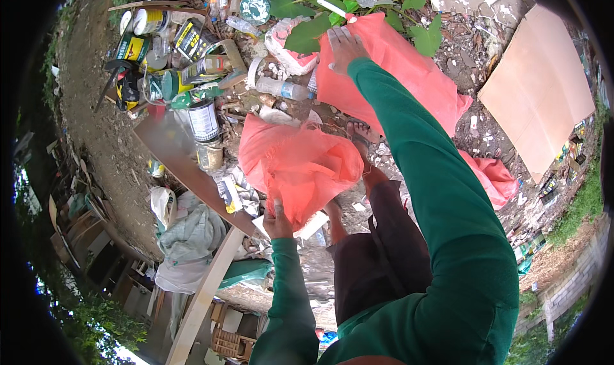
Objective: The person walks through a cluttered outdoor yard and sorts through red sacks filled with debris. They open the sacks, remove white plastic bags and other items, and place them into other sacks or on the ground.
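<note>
My left hand [278, 221] grips the gathered rim of an open red woven sack [302, 158], thumb on the outside. The sack's mouth faces up toward me, and its inside is mostly hidden by folds. Farther away, my right hand [346, 49] lies with fingers extended on the near top end of a second, filled red woven sack [383, 77], which rests on its side. Beside that hand are a white and red plastic bag [292, 46] and a large green leaf [303, 35]. A clear plastic bottle [283, 88] lies between the two sacks.
Paint cans and tins [204, 120] pile up at left with a brown board [192, 168]. A pale wooden beam [206, 293] crosses the lower left, by crumpled grey sacks [192, 230]. Flattened cardboard [539, 91] and another red sack [494, 175] lie at right.
</note>
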A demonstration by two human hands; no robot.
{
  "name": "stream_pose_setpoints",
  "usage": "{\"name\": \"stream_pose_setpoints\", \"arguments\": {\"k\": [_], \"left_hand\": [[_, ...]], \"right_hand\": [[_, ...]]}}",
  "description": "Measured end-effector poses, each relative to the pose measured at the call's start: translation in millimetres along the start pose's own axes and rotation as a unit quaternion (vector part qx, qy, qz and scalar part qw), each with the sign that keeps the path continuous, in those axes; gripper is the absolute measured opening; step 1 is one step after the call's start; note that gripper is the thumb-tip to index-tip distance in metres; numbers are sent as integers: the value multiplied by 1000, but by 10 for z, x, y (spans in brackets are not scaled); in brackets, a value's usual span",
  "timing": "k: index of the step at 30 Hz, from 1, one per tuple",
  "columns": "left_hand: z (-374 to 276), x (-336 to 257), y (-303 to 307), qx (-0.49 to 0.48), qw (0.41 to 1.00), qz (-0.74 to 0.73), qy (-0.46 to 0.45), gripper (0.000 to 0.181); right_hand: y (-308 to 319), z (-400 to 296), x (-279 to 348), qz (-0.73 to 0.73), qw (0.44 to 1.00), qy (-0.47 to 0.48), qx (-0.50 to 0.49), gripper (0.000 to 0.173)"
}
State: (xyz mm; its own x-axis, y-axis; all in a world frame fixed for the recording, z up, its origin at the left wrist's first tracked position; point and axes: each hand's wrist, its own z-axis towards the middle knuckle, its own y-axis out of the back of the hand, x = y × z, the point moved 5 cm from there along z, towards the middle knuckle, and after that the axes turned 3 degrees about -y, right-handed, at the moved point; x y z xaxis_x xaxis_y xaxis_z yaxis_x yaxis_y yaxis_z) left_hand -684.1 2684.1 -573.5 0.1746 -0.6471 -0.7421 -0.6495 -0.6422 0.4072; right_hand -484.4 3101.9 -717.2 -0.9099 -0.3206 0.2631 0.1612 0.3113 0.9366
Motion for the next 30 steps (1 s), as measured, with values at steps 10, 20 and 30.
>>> {"name": "stream_pose_setpoints", "arguments": {"k": [10, 20, 30], "left_hand": [[-121, 79, 213, 35, 998, 42, 6, 32], [170, 325, 563, 62, 991, 96, -70, 34], [369, -537, 928, 149, 974, 79, -153, 32]], "right_hand": [[168, -1054, -269, 109, 969, 199, 97, 27], [1345, -2392, -700, 274, 934, -225, 51, 35], [3069, -6590, -1823, 403, 701, -431, -401, 17]]}}
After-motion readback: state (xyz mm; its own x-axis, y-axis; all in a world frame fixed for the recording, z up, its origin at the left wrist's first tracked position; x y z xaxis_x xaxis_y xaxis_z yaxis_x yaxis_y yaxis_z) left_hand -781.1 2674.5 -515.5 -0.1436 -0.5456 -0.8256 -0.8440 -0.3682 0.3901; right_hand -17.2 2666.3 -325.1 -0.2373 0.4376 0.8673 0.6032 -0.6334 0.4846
